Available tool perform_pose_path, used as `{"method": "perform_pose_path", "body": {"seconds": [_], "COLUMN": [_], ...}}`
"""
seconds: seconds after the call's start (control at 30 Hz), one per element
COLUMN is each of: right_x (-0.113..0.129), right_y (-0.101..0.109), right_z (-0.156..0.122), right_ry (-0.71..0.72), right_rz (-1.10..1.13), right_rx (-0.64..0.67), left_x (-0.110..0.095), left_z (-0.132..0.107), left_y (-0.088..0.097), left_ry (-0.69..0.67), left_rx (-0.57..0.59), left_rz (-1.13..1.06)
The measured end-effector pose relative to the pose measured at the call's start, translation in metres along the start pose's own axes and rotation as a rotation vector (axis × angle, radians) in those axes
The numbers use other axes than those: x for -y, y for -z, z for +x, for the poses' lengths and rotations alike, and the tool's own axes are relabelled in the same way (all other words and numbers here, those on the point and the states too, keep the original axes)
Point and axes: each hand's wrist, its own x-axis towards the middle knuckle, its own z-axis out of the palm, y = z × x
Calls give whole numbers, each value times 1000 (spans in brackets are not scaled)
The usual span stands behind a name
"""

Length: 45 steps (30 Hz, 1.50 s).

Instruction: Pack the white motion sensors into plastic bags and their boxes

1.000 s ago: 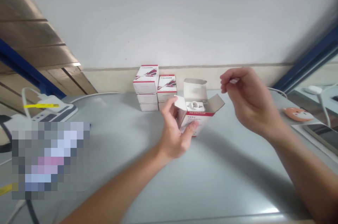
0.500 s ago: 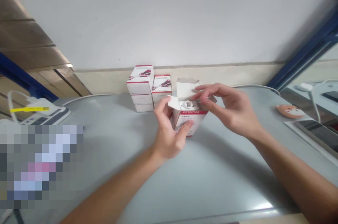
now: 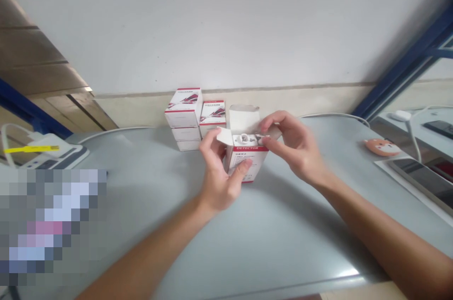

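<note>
The left hand is clasping the open box; the right hand, fingers narrowed, any hold unclear, is reaching over its right side, hasty pushing possibly creasing the flap

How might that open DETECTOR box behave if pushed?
The open box has flat sides, so it would probably slide or tip rather than roll. Its thin raised flap looks likely to bend easily. The white part inside may add some weight.
</note>
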Motion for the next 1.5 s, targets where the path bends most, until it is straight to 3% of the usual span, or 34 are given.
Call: {"method": "perform_pose_path", "body": {"seconds": [0.13,0.3,0.37,0.8,1.2,1.3,1.4,1.43,1.5], "right_x": [4,0,-3,-6,-1,-5,-10,-12,-14], "right_y": [-4,-7,-8,-14,-13,-14,-15,-15,-16], "right_z": [-2,-5,-7,-10,-9,-9,-7,-6,-5], "right_ry": [107,453,529,599,535,508,311,215,39], "right_rz": [-147,-538,-637,-692,-616,-553,-424,-345,-171], "right_rx": [-2,-51,-92,-157,-98,-176,-389,-401,-290], "left_x": [0,-1,-1,0,2,2,2,3,5], "left_z": [0,3,3,4,2,3,3,3,3], "left_y": [0,0,0,0,0,0,0,0,2], "left_ry": [5,-52,-50,-47,-82,-76,-32,-11,27], "left_rx": [-2,19,17,-6,52,35,-15,-23,-22], "left_rz": [-15,-1,12,49,56,55,56,54,45]}}
